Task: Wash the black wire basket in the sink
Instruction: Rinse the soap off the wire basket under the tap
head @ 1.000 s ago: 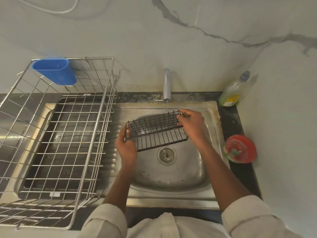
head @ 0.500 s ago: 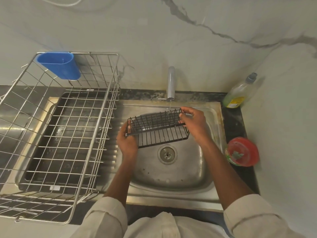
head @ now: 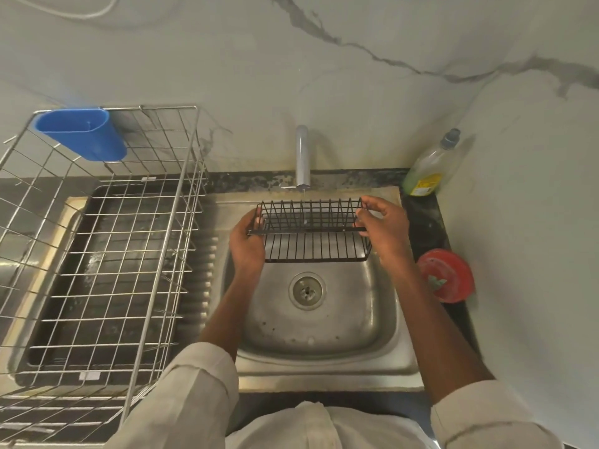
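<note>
Head view
Basket: the black rectangular wire basket [head: 312,233] is held level above the stainless steel sink basin [head: 372,319], just under the grey metal tap [head: 302,157].
Left hand: the left hand [head: 248,243] is curled round the basket's left end, fingers hooked over the rim.
Right hand: the right hand [head: 387,230] is closed on the right end, rim wire pinched between thumb and fingertips.
Water: a thin stream is seen falling into the basket.
Surroundings: a silver wire dish rack [head: 97,241] with a blue plastic cup [head: 82,132] is set at left.

dish rack [head: 97,254]: cut off left, bottom | left hand [head: 248,246] fingertips: behind black wire basket [head: 312,230]
</note>
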`<action>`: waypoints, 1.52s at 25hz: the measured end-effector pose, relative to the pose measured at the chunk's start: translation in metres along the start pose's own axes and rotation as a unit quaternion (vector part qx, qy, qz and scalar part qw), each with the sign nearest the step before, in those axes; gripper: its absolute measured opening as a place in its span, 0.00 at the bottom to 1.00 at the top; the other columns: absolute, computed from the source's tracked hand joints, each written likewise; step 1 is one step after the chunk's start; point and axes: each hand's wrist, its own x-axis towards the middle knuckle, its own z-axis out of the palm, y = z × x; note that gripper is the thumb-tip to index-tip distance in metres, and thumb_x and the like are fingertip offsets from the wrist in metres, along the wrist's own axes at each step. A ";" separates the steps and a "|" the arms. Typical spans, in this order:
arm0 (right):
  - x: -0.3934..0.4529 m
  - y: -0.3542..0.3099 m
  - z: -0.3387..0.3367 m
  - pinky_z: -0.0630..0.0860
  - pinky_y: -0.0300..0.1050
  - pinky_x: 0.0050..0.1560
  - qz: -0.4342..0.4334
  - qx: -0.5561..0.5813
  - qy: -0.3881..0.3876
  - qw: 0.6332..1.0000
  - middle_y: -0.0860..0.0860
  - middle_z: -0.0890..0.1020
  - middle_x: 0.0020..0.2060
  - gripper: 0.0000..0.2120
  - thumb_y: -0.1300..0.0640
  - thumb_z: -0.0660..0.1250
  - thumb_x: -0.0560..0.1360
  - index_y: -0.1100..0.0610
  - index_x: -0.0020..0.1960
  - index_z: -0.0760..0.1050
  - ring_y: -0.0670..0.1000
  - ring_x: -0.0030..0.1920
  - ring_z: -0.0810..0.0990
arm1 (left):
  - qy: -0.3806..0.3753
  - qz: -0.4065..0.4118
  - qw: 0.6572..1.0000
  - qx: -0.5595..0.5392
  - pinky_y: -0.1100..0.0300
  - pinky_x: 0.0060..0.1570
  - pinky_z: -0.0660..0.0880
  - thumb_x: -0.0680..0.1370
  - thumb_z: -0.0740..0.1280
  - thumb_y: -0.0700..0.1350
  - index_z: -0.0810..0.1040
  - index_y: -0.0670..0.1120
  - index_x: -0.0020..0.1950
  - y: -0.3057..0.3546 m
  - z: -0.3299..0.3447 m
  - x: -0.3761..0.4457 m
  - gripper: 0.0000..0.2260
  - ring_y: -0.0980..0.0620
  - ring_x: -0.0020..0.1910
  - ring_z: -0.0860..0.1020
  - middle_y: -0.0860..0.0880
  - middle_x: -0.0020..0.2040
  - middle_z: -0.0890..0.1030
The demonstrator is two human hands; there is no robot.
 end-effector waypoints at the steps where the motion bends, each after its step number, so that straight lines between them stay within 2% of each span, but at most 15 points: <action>1: 0.000 0.000 -0.005 0.86 0.48 0.46 0.000 0.001 0.007 1.000 0.48 0.84 0.59 0.16 0.60 0.72 0.79 0.54 0.67 0.81 0.46 0.40 0.88 | -0.010 0.000 1.000 -0.003 0.36 0.66 0.78 0.82 0.67 0.34 0.84 0.50 0.66 0.001 0.004 0.001 0.17 0.45 0.63 0.83 0.51 0.59 0.87; 5: 0.001 -0.004 -0.026 0.84 0.43 0.41 -0.014 -0.015 0.043 0.999 0.48 0.85 0.57 0.16 0.61 0.71 0.79 0.54 0.66 0.82 0.43 0.38 0.87 | -0.042 0.025 0.999 -0.006 0.36 0.63 0.80 0.82 0.67 0.36 0.85 0.54 0.65 0.009 0.020 -0.009 0.18 0.50 0.60 0.84 0.54 0.58 0.87; 7: 0.003 -0.007 -0.036 0.84 0.43 0.42 -0.018 -0.023 0.069 0.997 0.48 0.86 0.55 0.16 0.61 0.71 0.79 0.54 0.66 0.82 0.43 0.37 0.86 | -0.062 0.041 0.997 -0.005 0.43 0.55 0.83 0.82 0.66 0.35 0.85 0.53 0.65 0.015 0.027 -0.019 0.17 0.57 0.51 0.84 0.59 0.53 0.87; 9: 0.003 -0.011 -0.045 0.84 0.41 0.43 -0.029 -0.030 0.088 0.995 0.48 0.87 0.53 0.16 0.61 0.71 0.79 0.55 0.66 0.83 0.40 0.37 0.86 | -0.079 0.039 0.996 -0.001 0.48 0.46 0.81 0.81 0.64 0.29 0.83 0.48 0.68 0.021 0.034 -0.027 0.21 0.61 0.44 0.81 0.63 0.49 0.86; 12: 0.000 -0.017 -0.056 0.83 0.36 0.43 -0.040 -0.031 0.101 0.994 0.45 0.86 0.50 0.16 0.62 0.70 0.79 0.56 0.66 0.83 0.34 0.38 0.83 | -0.097 0.040 0.994 0.008 0.52 0.49 0.83 0.77 0.60 0.23 0.81 0.48 0.70 0.031 0.042 -0.038 0.29 0.63 0.49 0.83 0.66 0.51 0.85; 16: -0.003 -0.017 -0.064 0.86 0.50 0.52 -0.035 -0.029 0.116 0.992 0.33 0.84 0.38 0.15 0.62 0.71 0.79 0.53 0.64 0.83 0.35 0.38 0.84 | -0.122 0.047 0.991 -0.004 0.54 0.52 0.82 0.80 0.62 0.25 0.80 0.55 0.66 0.039 0.046 -0.047 0.28 0.62 0.50 0.83 0.65 0.52 0.85; 18: -0.003 -0.015 -0.067 0.86 0.53 0.53 -0.030 -0.049 0.113 0.992 0.30 0.83 0.35 0.17 0.61 0.71 0.77 0.50 0.64 0.83 0.36 0.37 0.84 | -0.135 0.058 0.989 -0.017 0.56 0.52 0.82 0.81 0.63 0.27 0.80 0.46 0.70 0.039 0.045 -0.050 0.22 0.63 0.49 0.82 0.59 0.55 0.85; 20: -0.006 -0.017 -0.071 0.85 0.57 0.53 -0.018 -0.087 0.092 0.992 0.28 0.83 0.38 0.20 0.56 0.70 0.74 0.44 0.65 0.81 0.39 0.41 0.85 | -0.136 0.068 0.988 -0.016 0.57 0.56 0.82 0.81 0.63 0.26 0.79 0.41 0.72 0.036 0.044 -0.051 0.22 0.62 0.52 0.83 0.53 0.57 0.84; 24: -0.009 -0.019 -0.083 0.86 0.56 0.48 0.044 -0.169 0.010 0.985 0.41 0.86 0.48 0.23 0.45 0.64 0.68 0.39 0.62 0.81 0.48 0.47 0.87 | -0.153 0.066 0.986 -0.011 0.53 0.67 0.79 0.82 0.62 0.28 0.79 0.41 0.73 0.035 0.047 -0.047 0.21 0.52 0.64 0.82 0.47 0.64 0.85; 27: -0.011 -0.022 -0.093 0.86 0.57 0.45 0.078 -0.132 -0.019 0.988 0.47 0.88 0.46 0.12 0.48 0.67 0.71 0.42 0.52 0.85 0.53 0.46 0.88 | -0.167 0.051 0.984 -0.023 0.44 0.72 0.75 0.84 0.65 0.35 0.81 0.45 0.72 0.031 0.054 -0.039 0.18 0.49 0.68 0.81 0.49 0.65 0.85; 30: -0.021 -0.025 -0.094 0.86 0.53 0.38 0.107 -0.058 0.011 0.993 0.50 0.88 0.45 0.07 0.53 0.69 0.76 0.47 0.49 0.86 0.53 0.42 0.89 | -0.159 0.029 0.986 -0.032 0.44 0.71 0.75 0.84 0.68 0.39 0.83 0.46 0.68 0.036 0.062 -0.034 0.13 0.48 0.65 0.83 0.48 0.62 0.86; 33: -0.038 -0.022 -0.088 0.86 0.62 0.40 0.090 -0.064 0.068 0.992 0.51 0.88 0.39 0.07 0.49 0.67 0.72 0.45 0.41 0.85 0.58 0.39 0.88 | -0.139 -0.046 0.989 -0.031 0.42 0.69 0.77 0.82 0.72 0.40 0.86 0.52 0.62 0.038 0.066 -0.032 0.11 0.48 0.62 0.83 0.50 0.59 0.87; 35: -0.051 -0.021 -0.081 0.85 0.65 0.38 0.091 -0.046 0.082 0.991 0.58 0.86 0.39 0.09 0.51 0.67 0.75 0.52 0.42 0.83 0.66 0.40 0.87 | -0.149 -0.079 0.985 -0.046 0.42 0.70 0.77 0.82 0.69 0.36 0.85 0.53 0.59 0.037 0.062 -0.038 0.13 0.46 0.62 0.83 0.49 0.58 0.87; 36: -0.057 -0.020 -0.078 0.85 0.66 0.36 0.094 -0.045 0.086 0.991 0.60 0.86 0.39 0.09 0.53 0.66 0.77 0.54 0.42 0.83 0.66 0.40 0.86 | -0.162 -0.087 0.981 -0.056 0.44 0.70 0.76 0.81 0.66 0.33 0.85 0.51 0.58 0.039 0.058 -0.043 0.15 0.46 0.62 0.83 0.49 0.57 0.87; 38: -0.065 -0.015 -0.071 0.84 0.65 0.35 0.093 -0.050 0.097 0.990 0.55 0.83 0.35 0.09 0.55 0.64 0.79 0.55 0.47 0.83 0.61 0.34 0.86 | -0.177 -0.103 0.975 -0.089 0.51 0.69 0.76 0.82 0.62 0.30 0.82 0.49 0.58 0.044 0.051 -0.055 0.16 0.49 0.60 0.83 0.50 0.52 0.86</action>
